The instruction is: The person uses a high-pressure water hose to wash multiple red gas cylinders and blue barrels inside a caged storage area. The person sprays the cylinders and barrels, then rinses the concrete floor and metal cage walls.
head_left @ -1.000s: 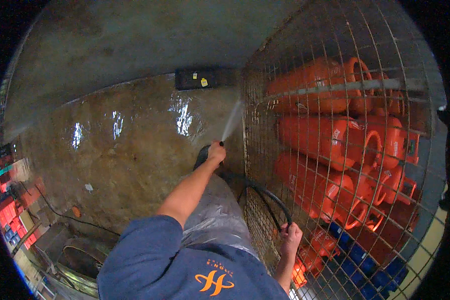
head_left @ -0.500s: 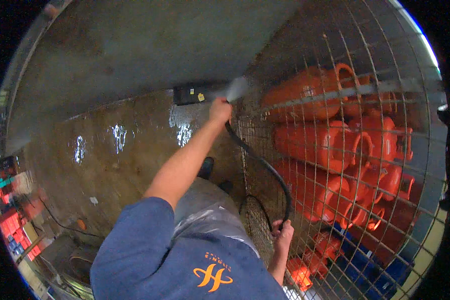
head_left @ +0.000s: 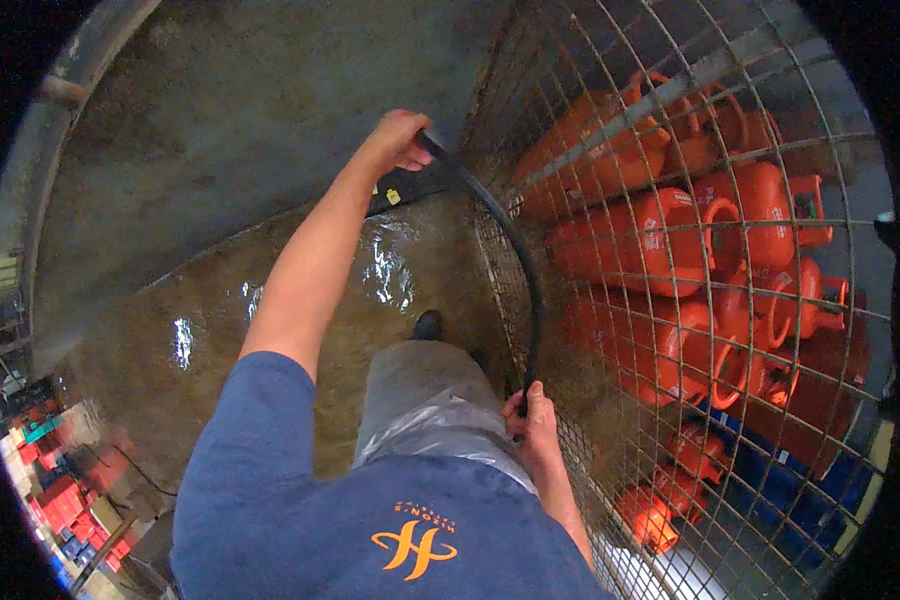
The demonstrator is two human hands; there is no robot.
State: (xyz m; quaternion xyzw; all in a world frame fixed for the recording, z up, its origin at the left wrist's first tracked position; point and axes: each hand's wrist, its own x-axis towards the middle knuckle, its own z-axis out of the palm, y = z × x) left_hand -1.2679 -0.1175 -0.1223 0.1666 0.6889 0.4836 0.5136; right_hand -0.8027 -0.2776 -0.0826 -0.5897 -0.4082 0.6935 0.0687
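Note:
A thick black hose (head_left: 536, 305) curves between my two hands, bowing out to the right along the wire mesh. My left hand (head_left: 400, 140), arm stretched far forward, is closed around its front end. Closer to my body, my right hand (head_left: 535, 418) grips the hose beside my hip. Below my left hand, a flat black box or crate (head_left: 425, 184) with small yellow and white labels lies where wall and floor meet; my hand and arm hide part of it. I cannot make out the hose's tip.
Wet brown floor (head_left: 210, 320) shines with water, with a dark shoe (head_left: 428, 325) on it. A grey wall (head_left: 270, 110) rises ahead. On the right, a wire mesh fence (head_left: 660, 390) stands before several stacked orange gas cylinders (head_left: 620, 235). Red crates (head_left: 62, 502) sit at lower left.
My left hand has moved up and to the left with the hose end; my right hand has shifted slightly left and forward. White spray seen at the corner earlier no longer shows.

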